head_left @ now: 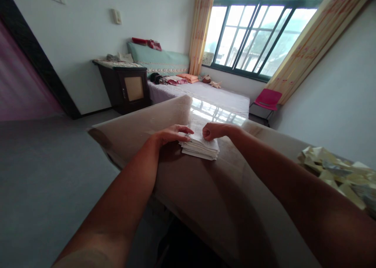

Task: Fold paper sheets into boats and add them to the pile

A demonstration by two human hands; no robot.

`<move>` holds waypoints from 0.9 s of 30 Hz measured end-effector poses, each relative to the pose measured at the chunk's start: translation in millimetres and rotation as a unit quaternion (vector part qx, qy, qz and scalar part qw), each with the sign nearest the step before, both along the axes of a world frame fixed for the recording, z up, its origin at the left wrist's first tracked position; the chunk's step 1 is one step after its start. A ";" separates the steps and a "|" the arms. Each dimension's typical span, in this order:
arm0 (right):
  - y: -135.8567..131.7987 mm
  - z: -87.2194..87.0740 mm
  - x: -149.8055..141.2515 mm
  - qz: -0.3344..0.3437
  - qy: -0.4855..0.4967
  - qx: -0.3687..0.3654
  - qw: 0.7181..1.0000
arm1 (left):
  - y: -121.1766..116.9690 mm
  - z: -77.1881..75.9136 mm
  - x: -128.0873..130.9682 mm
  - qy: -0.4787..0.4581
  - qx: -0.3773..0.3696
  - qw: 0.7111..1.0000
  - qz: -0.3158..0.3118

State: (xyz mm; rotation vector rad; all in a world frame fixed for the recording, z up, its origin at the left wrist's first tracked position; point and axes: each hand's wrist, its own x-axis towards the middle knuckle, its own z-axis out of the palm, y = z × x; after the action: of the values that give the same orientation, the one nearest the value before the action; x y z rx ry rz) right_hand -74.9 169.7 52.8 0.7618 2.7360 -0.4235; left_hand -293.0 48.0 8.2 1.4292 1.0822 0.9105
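Note:
A stack of white paper sheets (200, 152), with writing or print on the top sheet, lies on the glossy covered table (176, 178). Its edges are slightly uneven. Over the left edge of the stack, my left hand (173, 134) rests with thumb and fingers apart, the fingertips touching the top sheet. My right hand (213, 131) is curled into a fist on the right part of the top sheet, and nothing shows inside it.
Crumpled yellowish papers (337, 174) are heaped at the table's right. Beyond the table stand a bed (202, 93) with folded cloths, a dark cabinet (132, 89) and a pink chair (268, 99) below the window. Grey floor (58, 174) lies left.

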 end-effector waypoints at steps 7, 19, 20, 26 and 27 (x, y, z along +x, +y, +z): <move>1.8 -5.6 3.4 -0.009 0.025 -0.003 1.000 | 13.9 -9.9 7.9 0.095 0.135 0.983 0.077; -64.9 -9.9 68.3 -0.154 0.256 0.131 0.945 | 7.3 -2.8 43.6 0.101 0.229 0.949 0.194; -72.4 -10.4 78.9 -0.175 0.248 0.167 0.938 | 4.0 -0.1 48.9 0.107 0.229 0.950 0.182; -131.3 -12.6 166.1 -0.136 0.128 0.310 0.932 | -7.6 21.9 82.2 0.199 0.256 0.944 0.056; -142.8 -15.3 181.3 -0.113 0.113 0.314 0.936 | -9.1 26.9 90.0 0.215 0.260 0.941 0.033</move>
State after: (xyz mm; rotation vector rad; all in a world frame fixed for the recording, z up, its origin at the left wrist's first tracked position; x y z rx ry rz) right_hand 106.3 26.9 37.5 1.2523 3.0298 0.3806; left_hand -203.0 38.9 35.1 2.1117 1.2693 1.0042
